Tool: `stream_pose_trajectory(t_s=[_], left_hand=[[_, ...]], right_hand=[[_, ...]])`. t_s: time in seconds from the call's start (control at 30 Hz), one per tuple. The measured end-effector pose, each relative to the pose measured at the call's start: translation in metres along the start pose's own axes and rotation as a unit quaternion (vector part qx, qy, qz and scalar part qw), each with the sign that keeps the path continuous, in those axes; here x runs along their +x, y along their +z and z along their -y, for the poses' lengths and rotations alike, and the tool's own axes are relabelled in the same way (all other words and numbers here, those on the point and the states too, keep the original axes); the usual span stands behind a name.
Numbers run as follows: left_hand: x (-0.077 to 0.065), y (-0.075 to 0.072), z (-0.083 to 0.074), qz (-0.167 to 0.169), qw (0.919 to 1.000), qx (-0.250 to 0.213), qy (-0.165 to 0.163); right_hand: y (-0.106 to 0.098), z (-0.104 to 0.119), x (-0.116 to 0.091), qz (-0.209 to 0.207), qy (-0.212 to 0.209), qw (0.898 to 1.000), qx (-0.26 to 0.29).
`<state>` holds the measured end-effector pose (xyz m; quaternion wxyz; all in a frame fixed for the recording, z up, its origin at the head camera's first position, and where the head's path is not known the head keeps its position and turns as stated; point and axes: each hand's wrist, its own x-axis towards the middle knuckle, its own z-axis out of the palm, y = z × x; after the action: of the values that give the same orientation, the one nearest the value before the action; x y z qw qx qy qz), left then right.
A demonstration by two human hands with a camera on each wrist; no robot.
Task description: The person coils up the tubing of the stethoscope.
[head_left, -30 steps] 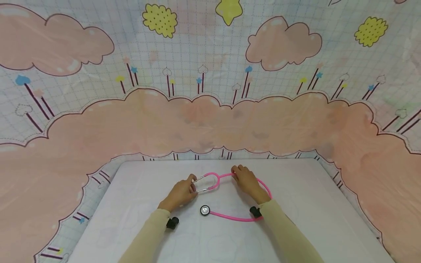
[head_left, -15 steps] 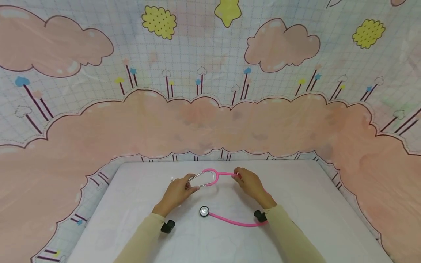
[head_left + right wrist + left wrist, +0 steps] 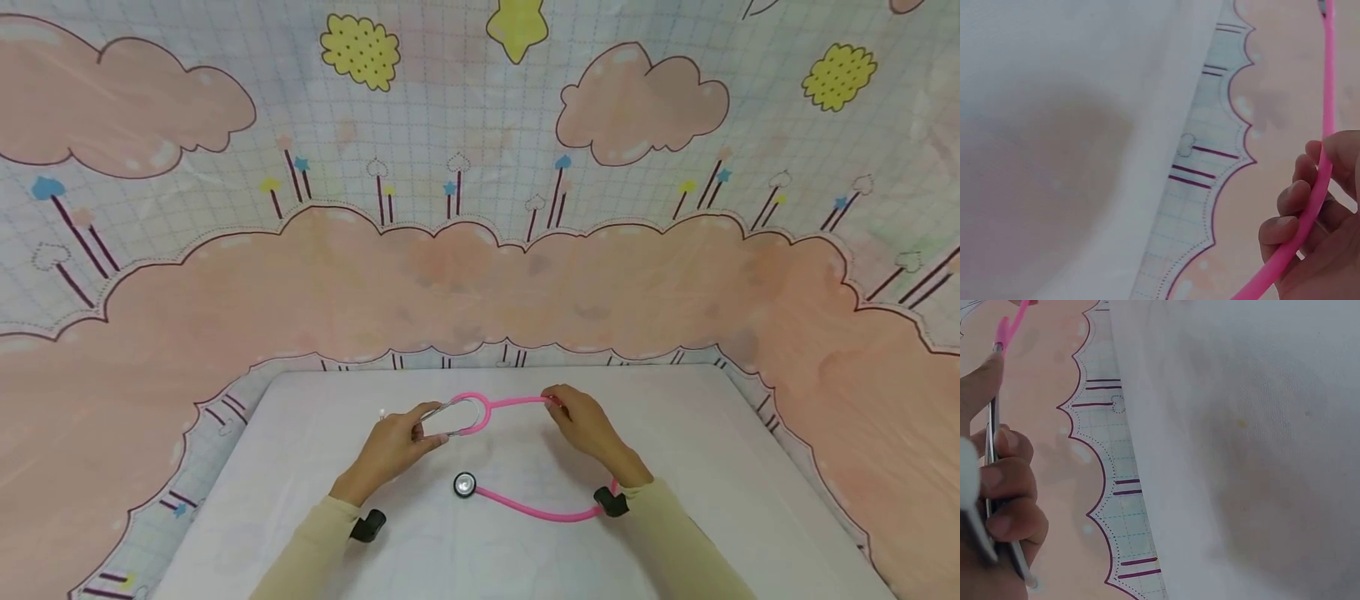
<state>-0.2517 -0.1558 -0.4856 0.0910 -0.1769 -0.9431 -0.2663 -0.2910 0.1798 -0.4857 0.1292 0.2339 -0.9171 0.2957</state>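
From the head view, we take the chest piece (image 3: 464, 484) as our landmark; it lies on the surface (image 3: 480, 567), nearer to us than both hands. The rest of the stethoscope (image 3: 488, 406) spans the hands beyond it. Our left hand (image 3: 390, 442), beyond and to the left of the chest piece, grips the metal ear tubes (image 3: 447, 404), probably because the stiff part lets both branches be steered together. Our right hand (image 3: 588, 425), beyond and to the right of it, grasps the pink tubing (image 3: 517, 402), which seems to leave the length between the hands nearly straight and raised. The slack runs rightward from the chest piece, and the right black wrist camera (image 3: 611, 502) and sleeve (image 3: 667, 533) hide part of its bend. The patterned backdrop (image 3: 480, 283) rises beyond the surface, far behind the chest piece.

In the left wrist view, our fingers (image 3: 1010, 478) are curled round the ear tubes with the thumb laid along them; one ear tip (image 3: 1033, 585) pokes out below. The chest piece is out of sight here.

In the right wrist view, the tubing passes between our thumb and bent fingers, a hold we judge light. The chest piece does not show here either.
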Motion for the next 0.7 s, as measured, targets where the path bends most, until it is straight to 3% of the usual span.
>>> stream_pose_trajectory(t_s=[0.23, 0.4, 0.53, 0.7], left_hand=[[-0.001, -0.002, 0.002, 0.013, 0.9998, 0.015, -0.001], [-0.003, -0.005, -0.002, 0.022, 0.9991, 0.035, -0.007], [-0.006, -0.009, -0.011, 0.024, 0.9991, 0.034, 0.012], [-0.007, -0.01, -0.014, -0.002, 0.9976, 0.046, 0.051]], right_hand=[[-0.014, 0.009, -0.003, -0.044, -0.082, 0.996, 0.013], [-0.022, 0.014, -0.003, -0.098, -0.155, 0.983, -0.012], [-0.029, 0.018, -0.003, -0.143, -0.202, 0.969, -0.016], [-0.039, 0.026, 0.0, -0.157, -0.225, 0.962, -0.007]])
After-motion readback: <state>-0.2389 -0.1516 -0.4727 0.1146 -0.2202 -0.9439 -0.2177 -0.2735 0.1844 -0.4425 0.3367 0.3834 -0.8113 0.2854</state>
